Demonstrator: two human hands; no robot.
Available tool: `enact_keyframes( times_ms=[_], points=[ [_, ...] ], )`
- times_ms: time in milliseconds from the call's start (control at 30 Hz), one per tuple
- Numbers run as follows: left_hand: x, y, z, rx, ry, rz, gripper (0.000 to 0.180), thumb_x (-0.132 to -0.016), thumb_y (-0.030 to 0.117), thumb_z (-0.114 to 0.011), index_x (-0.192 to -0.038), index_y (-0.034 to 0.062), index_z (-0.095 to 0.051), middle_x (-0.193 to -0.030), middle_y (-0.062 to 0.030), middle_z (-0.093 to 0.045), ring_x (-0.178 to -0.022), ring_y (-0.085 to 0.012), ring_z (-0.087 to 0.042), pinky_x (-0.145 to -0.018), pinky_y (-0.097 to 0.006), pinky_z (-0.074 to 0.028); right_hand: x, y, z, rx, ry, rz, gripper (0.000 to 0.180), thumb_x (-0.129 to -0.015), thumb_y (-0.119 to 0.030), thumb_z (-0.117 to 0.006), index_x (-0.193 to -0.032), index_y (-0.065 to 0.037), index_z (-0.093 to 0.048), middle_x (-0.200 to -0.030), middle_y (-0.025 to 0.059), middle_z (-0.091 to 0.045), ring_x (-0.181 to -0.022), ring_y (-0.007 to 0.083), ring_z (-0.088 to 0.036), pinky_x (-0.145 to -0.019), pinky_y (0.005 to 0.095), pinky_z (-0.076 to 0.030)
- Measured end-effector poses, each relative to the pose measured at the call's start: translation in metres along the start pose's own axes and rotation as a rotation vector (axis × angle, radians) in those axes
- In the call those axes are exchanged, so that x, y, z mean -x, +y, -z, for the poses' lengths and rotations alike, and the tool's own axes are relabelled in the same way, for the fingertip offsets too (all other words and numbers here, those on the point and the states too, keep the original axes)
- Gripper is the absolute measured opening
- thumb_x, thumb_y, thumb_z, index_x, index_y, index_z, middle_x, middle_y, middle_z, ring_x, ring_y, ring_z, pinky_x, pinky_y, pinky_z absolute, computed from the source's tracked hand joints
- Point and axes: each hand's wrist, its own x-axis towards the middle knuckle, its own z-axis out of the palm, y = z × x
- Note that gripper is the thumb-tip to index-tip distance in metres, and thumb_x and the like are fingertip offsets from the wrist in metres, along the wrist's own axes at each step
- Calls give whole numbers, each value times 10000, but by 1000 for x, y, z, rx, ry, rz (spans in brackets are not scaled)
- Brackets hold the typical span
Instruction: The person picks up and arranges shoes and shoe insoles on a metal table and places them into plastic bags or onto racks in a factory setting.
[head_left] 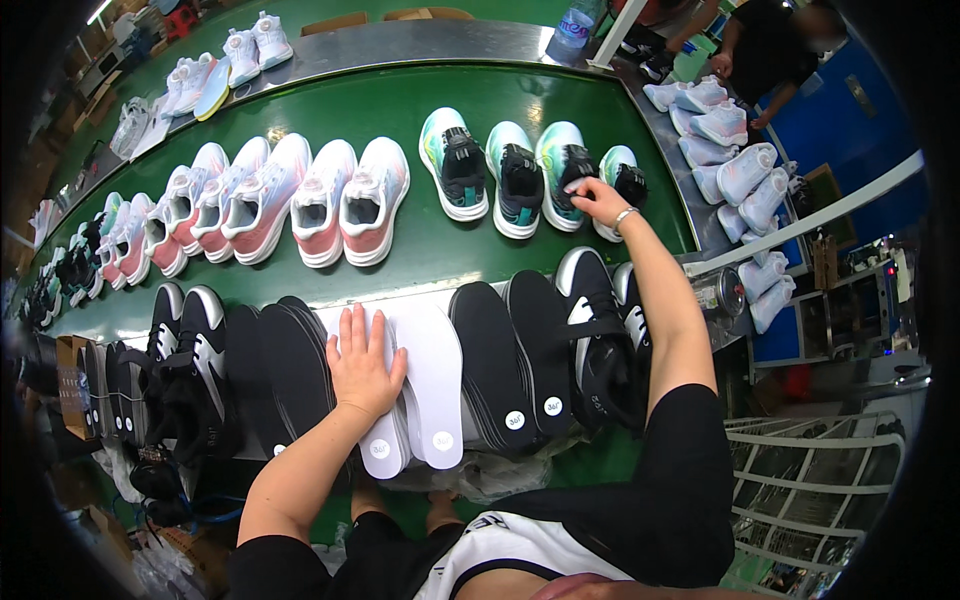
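My left hand lies flat, fingers spread, over a stack of white insoles. Another stack of white insoles lies right beside it, next to the thumb. At the far right, my right hand has its fingers curled together at the opening of a teal and white sneaker with a black tongue. Part of that sneaker is hidden behind the hand. A smaller teal sneaker stands just right of it, and two more teal sneakers stand to its left.
Pink and white sneakers line the green conveyor belt to the left. Black insoles and black sneakers flank the white insoles on the near ledge. White shoes fill the right-hand ledge, with a person beyond. A wire rack stands low right.
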Motion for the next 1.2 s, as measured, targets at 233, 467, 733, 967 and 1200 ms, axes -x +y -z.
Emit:
enact_keyframes(
  times_ms=[233,467,733,967,1200],
  points=[
    [-3,2,1,21,-14,-6,561,-747,352,-470,-1213,58,-364,-1315,-190,-245,-1236,-316,-194,-952,-480,-178,-39,-9,-27,412,305,115,246,-695,-168,-602,-907,-74,-522,-1078,147,-449,-988,301,-464,-789,337,-410],
    [2,-1,-1,-6,-14,35,562,-751,346,-469,-1218,54,-355,-1317,-187,-242,-1235,-318,-191,-951,-479,-180,20,-66,-2,817,365,-860,599,-584,-363,-704,-1105,-154,-494,-1253,91,-375,-1109,283,-409,-878,404,-382],
    [-7,6,-2,-2,34,-30,544,-743,326,-484,-1194,43,-376,-1298,-199,-268,-1220,-328,-216,-936,-454,-212,6,47,11,498,278,-398,588,-599,-244,-690,-1114,-89,-452,-1090,209,-471,-968,350,-492,-835,370,-411],
    [-4,3,-7,37,74,-32,539,-749,355,-475,-1187,50,-396,-1302,-188,-275,-1222,-325,-222,-922,-494,-218,16,-10,7,524,478,-83,567,-685,-313,-631,-1146,-62,-418,-1118,178,-449,-1003,331,-462,-838,390,-398],
    [-6,-1,-16,13,71,-14,562,-764,398,-423,-1220,74,-369,-1317,-177,-253,-1233,-301,-207,-912,-502,-214,151,-198,-72,-92,35,145,270,-755,-172,-574,-972,-20,-521,-1001,104,-496,-919,200,-490,-789,293,-404]
  ],
)
